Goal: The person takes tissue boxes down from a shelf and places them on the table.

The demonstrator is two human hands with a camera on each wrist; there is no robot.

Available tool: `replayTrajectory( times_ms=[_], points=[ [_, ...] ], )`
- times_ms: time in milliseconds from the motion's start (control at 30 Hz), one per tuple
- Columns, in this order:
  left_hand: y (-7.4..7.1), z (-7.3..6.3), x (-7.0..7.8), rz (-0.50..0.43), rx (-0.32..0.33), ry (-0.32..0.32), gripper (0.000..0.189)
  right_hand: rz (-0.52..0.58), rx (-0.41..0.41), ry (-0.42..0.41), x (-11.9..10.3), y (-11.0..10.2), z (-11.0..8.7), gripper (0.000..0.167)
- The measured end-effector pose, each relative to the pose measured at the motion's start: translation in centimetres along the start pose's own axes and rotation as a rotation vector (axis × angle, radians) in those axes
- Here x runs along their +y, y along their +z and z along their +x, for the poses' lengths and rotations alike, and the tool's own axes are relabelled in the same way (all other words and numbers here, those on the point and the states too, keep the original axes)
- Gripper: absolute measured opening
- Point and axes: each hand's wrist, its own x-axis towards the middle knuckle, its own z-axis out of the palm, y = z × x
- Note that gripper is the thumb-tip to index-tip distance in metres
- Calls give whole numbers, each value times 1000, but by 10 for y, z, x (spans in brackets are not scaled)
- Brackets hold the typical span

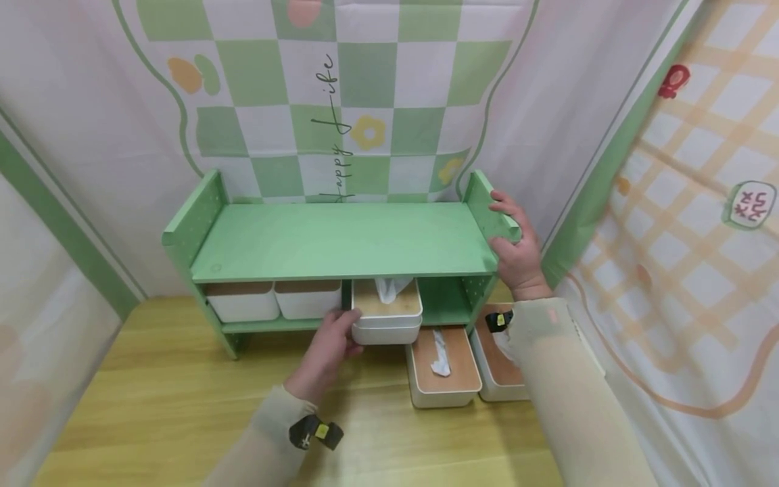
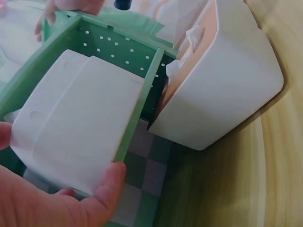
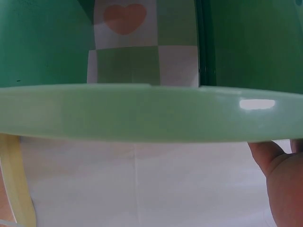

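A white tissue box [image 1: 386,331] with a wood-look lid and a tissue poking out stands at the lower level of a green shelf [image 1: 341,240], its front jutting past the board's edge. My left hand [image 1: 331,339] holds this box by its left front corner; the left wrist view shows the thumb and fingers around its white end. My right hand [image 1: 517,253] grips the shelf's right side panel [image 1: 487,206] near its top, thumb on the inner face. In the right wrist view the panel's pale green edge crosses the picture, with part of the right hand [image 3: 289,184] below it.
Two white boxes [image 1: 242,304] sit side by side at the left of the lower level. On the wood-grain surface [image 1: 182,406], two more tissue boxes, a near one [image 1: 447,399] and one farther right [image 1: 505,391], stand before the shelf's right end. Printed curtains [image 1: 365,74] hang behind and beside.
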Motion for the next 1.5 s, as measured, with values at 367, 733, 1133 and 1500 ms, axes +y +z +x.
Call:
replayTrajectory(
  times_ms=[367, 733, 1133, 1500],
  points=[
    [-5, -3, -4, -31, -62, -31, 54, -38, -3, -1, 0, 0, 0, 54],
    [-10, -1, -3, -8, -102, -55, 57, -41, -7, 2, 0, -1, -1, 54],
    [-11, 4, -3, -31, -104, -101, 73, -38, -6, 5, -3, 0, -2, 54],
    [-12, 0, -2, -3, -93, -159, 66, -17, 0, 5, -4, 0, -2, 55]
  ],
)
